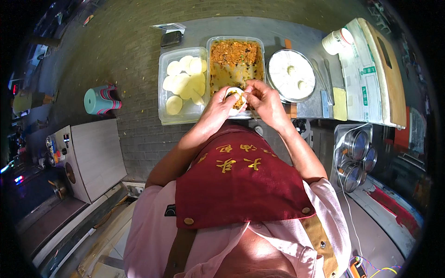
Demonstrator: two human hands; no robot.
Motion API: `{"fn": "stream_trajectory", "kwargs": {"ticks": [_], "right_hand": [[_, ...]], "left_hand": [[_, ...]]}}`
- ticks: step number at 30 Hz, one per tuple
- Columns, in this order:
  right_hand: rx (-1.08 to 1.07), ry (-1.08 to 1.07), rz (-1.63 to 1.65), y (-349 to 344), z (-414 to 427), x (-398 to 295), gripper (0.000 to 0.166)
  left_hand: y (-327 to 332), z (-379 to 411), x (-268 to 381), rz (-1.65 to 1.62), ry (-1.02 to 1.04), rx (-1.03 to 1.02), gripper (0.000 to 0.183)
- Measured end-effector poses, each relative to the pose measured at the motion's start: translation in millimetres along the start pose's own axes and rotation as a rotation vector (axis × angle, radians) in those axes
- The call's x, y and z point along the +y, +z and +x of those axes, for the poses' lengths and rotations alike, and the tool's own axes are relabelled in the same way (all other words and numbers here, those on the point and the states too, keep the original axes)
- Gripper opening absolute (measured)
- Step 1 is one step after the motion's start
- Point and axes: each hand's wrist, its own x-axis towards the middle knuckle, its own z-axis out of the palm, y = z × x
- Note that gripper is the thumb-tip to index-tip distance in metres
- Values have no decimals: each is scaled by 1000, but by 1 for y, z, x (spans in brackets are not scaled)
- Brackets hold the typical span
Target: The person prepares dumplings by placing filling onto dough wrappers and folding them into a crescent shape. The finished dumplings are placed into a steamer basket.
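In my left hand (217, 109) lies a round dough wrapper (233, 112) with orange-brown filling (238, 100) on it, the thumb resting over the filling. The fingers of my right hand (266, 100) pinch the wrapper's right edge. Both hands are over the near edge of a clear plastic container (261, 43) that holds minced filling (234, 52), heaped at its far end. To its left, a second clear container (163, 76) holds several flat dough rounds (179, 83). On the right, a round steamer (291, 74) with a white perforated liner holds two shaped buns (292, 70).
Right of the steamer lie long metal utensils (327, 80), a blue cloth (324, 103) and a yellow cloth (339, 103). A white tub (337, 41) stands by a large foam box (361, 73). A black case (171, 39) lies at the far left. Stacked stools (100, 100) stand on the paving.
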Motion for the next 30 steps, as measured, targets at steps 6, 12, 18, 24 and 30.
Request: {"fn": "stream_trajectory", "kwargs": {"ticks": [6,12,18,24,30], "right_hand": [[75,-355,-430,-3,-12,-21,34],[58,-282,-356,-12,-13,-16,36],[54,-455,-511,-15,-23,-18,37],[26,-335,-357,-21,-21,-23,38],[45,-443,-474,-22,-31,-24,39]], "left_hand": [[2,6,-8,68,8,-24,22],[2,7,0,145,-25,-164,24],[-2,15,-11,322,19,-190,22],[-3,21,3,432,-65,-285,24],[-5,19,10,272,-65,-324,29]]}}
